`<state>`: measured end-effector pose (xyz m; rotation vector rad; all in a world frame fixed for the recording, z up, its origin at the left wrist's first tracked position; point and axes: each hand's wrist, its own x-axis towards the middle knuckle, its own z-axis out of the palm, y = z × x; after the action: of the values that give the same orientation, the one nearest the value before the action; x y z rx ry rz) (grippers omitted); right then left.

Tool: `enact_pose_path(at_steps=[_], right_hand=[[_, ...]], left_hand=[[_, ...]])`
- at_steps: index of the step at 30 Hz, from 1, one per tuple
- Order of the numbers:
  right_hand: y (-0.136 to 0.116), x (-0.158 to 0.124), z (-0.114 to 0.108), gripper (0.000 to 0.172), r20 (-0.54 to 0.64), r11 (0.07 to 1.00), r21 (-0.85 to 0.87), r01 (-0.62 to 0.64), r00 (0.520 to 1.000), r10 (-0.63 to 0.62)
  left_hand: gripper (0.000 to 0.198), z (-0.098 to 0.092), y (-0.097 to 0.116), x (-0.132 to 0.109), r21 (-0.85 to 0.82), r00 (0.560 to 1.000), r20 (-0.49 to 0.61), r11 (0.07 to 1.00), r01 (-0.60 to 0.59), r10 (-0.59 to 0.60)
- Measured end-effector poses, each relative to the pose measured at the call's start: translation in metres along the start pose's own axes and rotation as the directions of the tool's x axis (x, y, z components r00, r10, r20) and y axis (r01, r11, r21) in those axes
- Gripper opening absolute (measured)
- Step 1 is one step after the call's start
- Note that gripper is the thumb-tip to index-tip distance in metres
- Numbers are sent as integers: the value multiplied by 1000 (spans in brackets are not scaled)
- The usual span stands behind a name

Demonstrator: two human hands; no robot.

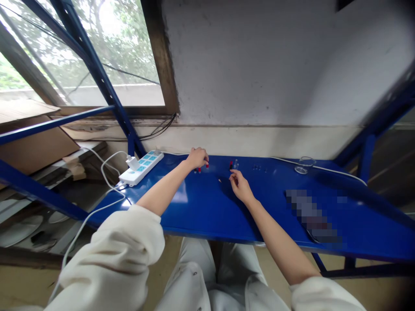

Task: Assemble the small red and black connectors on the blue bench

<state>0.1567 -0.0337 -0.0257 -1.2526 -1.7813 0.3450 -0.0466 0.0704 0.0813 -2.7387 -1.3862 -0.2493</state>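
Observation:
My left hand (196,158) reaches over the far part of the blue table (201,216), fingers bent down and closed at the tips on a small red piece (207,165). Just below that hand stand another small red piece (199,170) and a small dark piece (195,170). My right hand (239,185) hovers above the table with loosely curled fingers, apart and with nothing visible in them. Beyond its fingertips is a small black piece with a red top (231,165), beside small clear pieces (236,164). A tiny pale object (219,180) lies between my hands.
A white power strip (142,167) with a plugged-in charger and cables occupies the left end. Several tiny clear pieces (256,167) lie right of centre. Farther right are a clear round object (301,170), a white cable (337,172) and a blurred-out flat item (313,216). Blue frame posts flank the table.

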Motion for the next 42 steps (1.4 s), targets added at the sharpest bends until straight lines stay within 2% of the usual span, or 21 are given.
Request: enact_pose_path(at_steps=[5, 10, 42], right_hand=[[0, 0, 0, 34, 17, 1000, -7, -18, 1000, 18], [-2, 1, 0, 34, 16, 1000, -8, -22, 1000, 22], [-2, 2, -2, 31, 13, 996, -43, -81, 997, 81]], left_hand=[[13, 18, -4, -8, 43, 997, 39, 997, 58, -60], [14, 25, -11, -11, 39, 994, 46, 994, 99, -101], [13, 34, -16, -10, -28, 992, 55, 993, 117, -116]])
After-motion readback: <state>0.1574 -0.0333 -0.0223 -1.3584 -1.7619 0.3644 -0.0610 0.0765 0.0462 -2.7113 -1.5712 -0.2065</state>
